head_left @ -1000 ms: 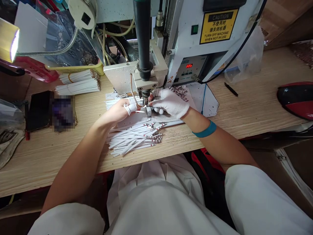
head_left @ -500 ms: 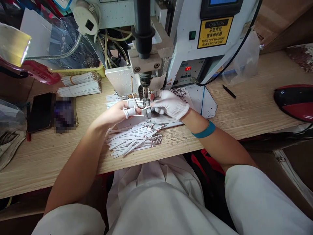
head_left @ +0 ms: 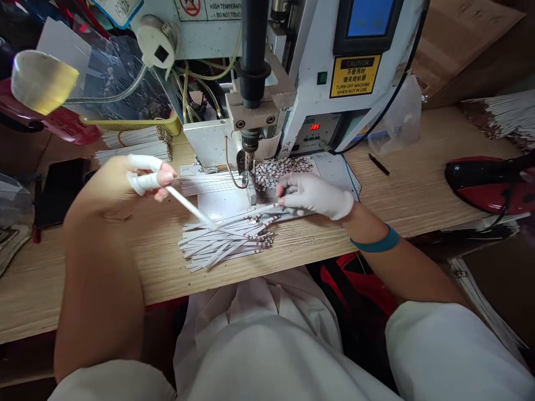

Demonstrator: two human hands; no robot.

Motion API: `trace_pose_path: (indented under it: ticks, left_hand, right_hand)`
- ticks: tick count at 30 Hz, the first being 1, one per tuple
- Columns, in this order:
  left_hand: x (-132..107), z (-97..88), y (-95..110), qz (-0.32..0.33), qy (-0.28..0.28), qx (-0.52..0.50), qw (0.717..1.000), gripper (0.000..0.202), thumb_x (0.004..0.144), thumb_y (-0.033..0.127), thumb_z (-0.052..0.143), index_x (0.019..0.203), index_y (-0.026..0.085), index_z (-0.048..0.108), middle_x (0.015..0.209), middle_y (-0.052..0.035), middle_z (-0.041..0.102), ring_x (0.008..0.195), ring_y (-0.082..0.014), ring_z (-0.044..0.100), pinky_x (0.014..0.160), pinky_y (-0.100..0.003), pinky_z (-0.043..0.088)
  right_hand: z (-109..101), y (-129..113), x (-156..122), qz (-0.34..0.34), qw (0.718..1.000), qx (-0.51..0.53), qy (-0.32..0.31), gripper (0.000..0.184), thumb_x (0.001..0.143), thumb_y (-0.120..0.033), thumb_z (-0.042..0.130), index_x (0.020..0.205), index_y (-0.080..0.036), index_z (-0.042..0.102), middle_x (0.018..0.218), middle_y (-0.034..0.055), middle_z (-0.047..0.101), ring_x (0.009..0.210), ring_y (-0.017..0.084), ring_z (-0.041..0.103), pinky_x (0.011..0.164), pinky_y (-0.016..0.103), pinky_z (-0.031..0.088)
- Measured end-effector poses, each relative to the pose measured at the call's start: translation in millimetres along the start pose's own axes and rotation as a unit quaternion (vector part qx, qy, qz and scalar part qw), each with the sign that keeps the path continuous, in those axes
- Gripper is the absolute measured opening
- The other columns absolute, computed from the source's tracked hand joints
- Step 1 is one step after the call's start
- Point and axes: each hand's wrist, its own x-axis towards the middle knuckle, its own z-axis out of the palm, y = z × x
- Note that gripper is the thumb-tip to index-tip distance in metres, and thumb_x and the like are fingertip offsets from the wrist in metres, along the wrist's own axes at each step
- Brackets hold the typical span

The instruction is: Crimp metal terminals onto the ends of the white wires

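My left hand (head_left: pixel 148 177), with white cots on the thumb and a finger, pinches one end of a narrow white strip (head_left: pixel 190 206). The strip's far end slants down over a pile of similar strips (head_left: pixel 221 245), whose right-hand ends carry small red and dark marks. To the right, my right hand (head_left: pixel 311 195) wears a white glove; its fingers are curled together, and whatever may be in them is too small to make out. It is just right of the small metal block (head_left: pixel 251 192) under the machine's hot tip (head_left: pixel 249 150). Small cut bits (head_left: pixel 280 170) lie behind this hand.
The machine (head_left: pixel 288 111) stands at the back, its display showing red digits. More strips (head_left: pixel 209 182) lie left of the tip. Bundled strips (head_left: pixel 136 145), a phone (head_left: pixel 61 189) and a lamp (head_left: pixel 44 81) are at left. A black pen (head_left: pixel 379 164) lies at right.
My left hand has moved left, away from the tip, drawing the strip over the pile. My right hand has shifted right and slightly down. The camera view has tilted slightly.
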Motion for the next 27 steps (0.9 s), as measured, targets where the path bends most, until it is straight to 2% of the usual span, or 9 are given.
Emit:
trace_pose_path:
  ticks: [2, 5, 8, 11, 15, 19, 23, 25, 27]
  left_hand:
    - [3, 9.1, 1, 0.012, -0.002, -0.045, 0.999, 0.016, 0.072, 0.027, 0.071, 0.078, 0.015, 0.064, 0.066, 0.0034, 0.064, 0.069, -0.0112, 0.056, 0.07, -0.026, 0.043]
    - [8, 20.1, 1, 0.002, 0.031, -0.012, 0.999, 0.016, 0.067, 0.025, 0.074, 0.076, 0.015, 0.066, 0.07, 0.0021, 0.068, 0.074, -0.0147, 0.059, 0.073, -0.028, 0.044]
    - [11, 24.3, -2, 0.002, 0.037, 0.063, 0.997, 0.021, 0.067, 0.03, 0.073, 0.082, 0.015, 0.068, 0.076, 0.0004, 0.07, 0.075, -0.0165, 0.059, 0.072, -0.029, 0.045]
    - [13, 29.2, -5, 0.031, 0.0, 0.195, 0.98, 0.025, 0.071, 0.03, 0.068, 0.092, 0.016, 0.071, 0.082, -0.002, 0.071, 0.074, -0.0181, 0.06, 0.071, -0.03, 0.044]
    - [16, 50.4, -8, 0.143, -0.048, 0.33, 0.932, 0.022, 0.075, 0.019, 0.053, 0.086, 0.017, 0.071, 0.084, -0.0058, 0.071, 0.075, -0.0202, 0.061, 0.071, -0.031, 0.045]
    - [20, 84.0, -5, 0.252, -0.036, 0.322, 0.912, 0.025, 0.079, 0.028, 0.05, 0.09, 0.015, 0.069, 0.09, -0.0098, 0.067, 0.082, -0.0224, 0.059, 0.075, -0.033, 0.047]
    - [25, 105.0, -4, 0.256, -0.031, 0.317, 0.913, 0.02, 0.075, 0.016, 0.045, 0.082, 0.014, 0.064, 0.087, -0.0108, 0.064, 0.084, -0.0224, 0.056, 0.076, -0.033, 0.047]
    - [28, 106.8, -6, 0.257, -0.031, 0.306, 0.916, 0.02, 0.075, 0.014, 0.043, 0.08, 0.015, 0.062, 0.085, -0.0103, 0.063, 0.081, -0.022, 0.055, 0.075, -0.033, 0.046]
    - [29, 105.2, -8, 0.249, -0.033, 0.278, 0.927, 0.019, 0.078, 0.017, 0.041, 0.079, 0.015, 0.06, 0.083, -0.0095, 0.063, 0.077, -0.0209, 0.055, 0.073, -0.033, 0.045]
  right_hand:
    - [5, 2, 8, -0.055, 0.985, -0.161, 0.029, 0.011, 0.075, -0.024, 0.064, 0.083, -0.017, 0.064, 0.071, -0.0001, 0.064, 0.061, 0.013, 0.056, 0.058, 0.027, 0.041]
    - [0, 6, 29, -0.132, 0.93, -0.326, 0.108, 0.012, 0.077, -0.018, 0.059, 0.081, -0.016, 0.07, 0.082, 0.0035, 0.069, 0.079, 0.018, 0.06, 0.073, 0.031, 0.041]
    - [-5, 10, 53, -0.149, 0.909, -0.367, 0.132, 0.017, 0.078, -0.016, 0.055, 0.083, -0.015, 0.071, 0.086, 0.0051, 0.069, 0.083, 0.019, 0.06, 0.075, 0.031, 0.041]
    - [-2, 15, 73, -0.164, 0.902, -0.383, 0.109, 0.017, 0.078, -0.016, 0.054, 0.084, -0.015, 0.07, 0.086, 0.0051, 0.068, 0.081, 0.019, 0.059, 0.075, 0.03, 0.04]
    - [5, 16, 79, -0.157, 0.887, -0.421, 0.105, 0.015, 0.079, -0.012, 0.051, 0.08, -0.015, 0.066, 0.088, 0.0068, 0.064, 0.078, 0.018, 0.056, 0.072, 0.03, 0.039]
    - [10, 11, 66, -0.153, 0.895, -0.391, 0.15, 0.015, 0.082, -0.011, 0.049, 0.083, -0.014, 0.063, 0.092, 0.0082, 0.064, 0.081, 0.018, 0.057, 0.075, 0.03, 0.04]
    - [18, 5, 41, -0.165, 0.925, -0.321, 0.117, 0.009, 0.081, -0.013, 0.054, 0.077, -0.016, 0.062, 0.083, 0.0045, 0.066, 0.08, 0.018, 0.059, 0.077, 0.031, 0.043]
    - [21, 4, 30, -0.13, 0.958, -0.245, 0.068, 0.006, 0.082, -0.019, 0.058, 0.077, -0.017, 0.062, 0.077, 0.0019, 0.065, 0.069, 0.015, 0.059, 0.068, 0.03, 0.045]
    - [20, 4, 24, -0.077, 0.98, -0.175, 0.062, 0.007, 0.082, -0.024, 0.06, 0.081, -0.017, 0.062, 0.071, 0.0002, 0.063, 0.055, 0.012, 0.057, 0.054, 0.027, 0.045]
